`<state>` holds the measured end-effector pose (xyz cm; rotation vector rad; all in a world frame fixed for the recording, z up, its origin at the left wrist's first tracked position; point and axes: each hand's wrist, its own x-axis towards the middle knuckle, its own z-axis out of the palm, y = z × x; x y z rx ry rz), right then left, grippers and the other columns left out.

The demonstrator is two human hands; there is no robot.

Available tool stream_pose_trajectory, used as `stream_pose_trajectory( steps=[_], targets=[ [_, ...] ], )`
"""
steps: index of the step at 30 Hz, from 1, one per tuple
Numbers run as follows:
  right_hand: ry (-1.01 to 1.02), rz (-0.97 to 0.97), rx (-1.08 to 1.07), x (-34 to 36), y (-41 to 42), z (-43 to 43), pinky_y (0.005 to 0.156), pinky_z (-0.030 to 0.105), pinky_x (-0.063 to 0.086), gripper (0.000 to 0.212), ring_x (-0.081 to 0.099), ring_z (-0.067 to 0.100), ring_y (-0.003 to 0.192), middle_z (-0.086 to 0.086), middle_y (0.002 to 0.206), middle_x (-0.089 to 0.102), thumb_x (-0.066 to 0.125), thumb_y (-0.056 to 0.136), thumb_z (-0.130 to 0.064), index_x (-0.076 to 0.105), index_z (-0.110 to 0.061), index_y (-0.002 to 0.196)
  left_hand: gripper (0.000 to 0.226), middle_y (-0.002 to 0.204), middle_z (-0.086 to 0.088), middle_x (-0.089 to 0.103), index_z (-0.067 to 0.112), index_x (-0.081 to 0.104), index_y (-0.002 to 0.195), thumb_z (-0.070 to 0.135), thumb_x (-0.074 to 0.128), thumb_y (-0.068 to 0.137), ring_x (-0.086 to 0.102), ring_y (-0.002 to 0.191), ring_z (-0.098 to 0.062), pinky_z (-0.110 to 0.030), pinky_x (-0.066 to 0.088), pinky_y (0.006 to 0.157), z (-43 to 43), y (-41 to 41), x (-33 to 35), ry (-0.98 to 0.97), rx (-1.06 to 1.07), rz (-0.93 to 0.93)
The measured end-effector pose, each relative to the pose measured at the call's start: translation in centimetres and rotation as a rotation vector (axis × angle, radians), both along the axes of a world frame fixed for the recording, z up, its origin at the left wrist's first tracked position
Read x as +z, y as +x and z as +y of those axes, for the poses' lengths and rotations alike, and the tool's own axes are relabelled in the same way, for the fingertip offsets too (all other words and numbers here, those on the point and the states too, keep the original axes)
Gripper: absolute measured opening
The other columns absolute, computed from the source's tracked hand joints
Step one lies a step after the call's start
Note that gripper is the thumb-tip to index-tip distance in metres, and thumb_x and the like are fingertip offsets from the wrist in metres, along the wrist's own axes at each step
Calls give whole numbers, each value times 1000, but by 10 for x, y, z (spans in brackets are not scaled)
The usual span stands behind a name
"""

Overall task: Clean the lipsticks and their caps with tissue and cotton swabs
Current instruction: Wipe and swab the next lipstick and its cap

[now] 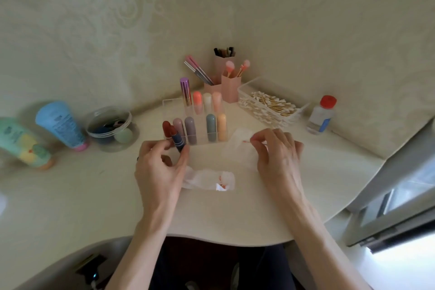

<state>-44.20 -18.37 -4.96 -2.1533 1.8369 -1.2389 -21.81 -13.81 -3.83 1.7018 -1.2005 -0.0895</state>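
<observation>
Holding the open lipstick (pixel 178 142) upright, the left hand (pixel 162 165) grips its dark barrel between thumb and fingers at about 10 o'clock from the table's middle. The red bullet is exposed, just in front of the clear organizer (pixel 169 106) where the other lipsticks stand. At 2 o'clock the right hand (pixel 277 155) pinches a cotton swab (pixel 247 141), its tip pointing toward the lipstick but well apart from it.

That tip looks reddened, so the step would likely go better with the swab's other end or a fresh one from the swab tray (pixel 242 92) at 1 o'clock. The bullet is probably soft. A light touch around the collar, with the barrel kept steady, should lift smears without gouging it. The stained tissue (pixel 209 179) lies at 6 o'clock, just beside the left wrist and handy for wiping. A cleaner sheet (pixel 236 146) lies under the right fingertips.

The table (pixel 94 195) is pale with a rounded front, set into a corner of cream patterned wall (pixel 94 30). At 9 o'clock two tubes (pixel 58 122) lean beside a clear jar (pixel 110 128) of sponges. Pink brush holders (pixel 230 88) stand at 12 o'clock, and a small red-capped bottle (pixel 321 115) at 3 o'clock. A grey frame (pixel 388 207), perhaps a window, sits at 4 o'clock.
</observation>
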Motion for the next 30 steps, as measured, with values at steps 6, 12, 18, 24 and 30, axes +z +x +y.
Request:
stream_pose_trajectory(
  steps=[6, 12, 18, 24, 30],
  targets=[
    [226, -429, 558, 37, 25, 5, 71, 27, 53, 17, 67, 14, 71, -10, 82, 74, 71, 97, -5, 78, -19, 104, 6, 97, 2, 79, 11, 74, 98, 10, 77, 93, 75, 65, -19, -23, 55, 59, 18, 1, 20, -49, -280, 474],
    [246, -403, 739, 48, 57, -4, 71, 27, 55, 17, 67, 12, 75, -13, 81, 73, 71, 97, -5, 80, -19, 101, 14, 98, -4, 80, 21, 79, 106, 19, 73, 94, 74, 82, -31, -41, 58, 73, 28, 17, 15, 23, -463, 541],
    [222, -338, 787, 45, 81, -2, 76, 7, 44, 8, 64, -3, 82, -17, 87, 70, 72, 98, -7, 78, -8, 103, 22, 97, -6, 79, 33, 80, 104, 15, 70, 97, 76, 94, -22, -28, 59, 83, 34, 25, 15, 13, -505, 620],
    [172, -402, 786, 37, 85, -5, 76, 9, 45, 13, 68, 1, 80, -10, 91, 77, 76, 95, -9, 81, -9, 106, 20, 97, -6, 77, 29, 78, 110, 19, 66, 99, 73, 94, -13, -24, 55, 79, 32, 27, 13, 31, -540, 651],
    [281, -480, 810, 32, 82, -4, 75, 26, 55, 21, 71, 4, 82, -15, 96, 81, 75, 96, -10, 81, -23, 111, 27, 101, -18, 75, 34, 77, 118, 26, 72, 93, 66, 90, -46, -46, 55, 82, 29, 32, 4, 19, -596, 537]
  ],
)
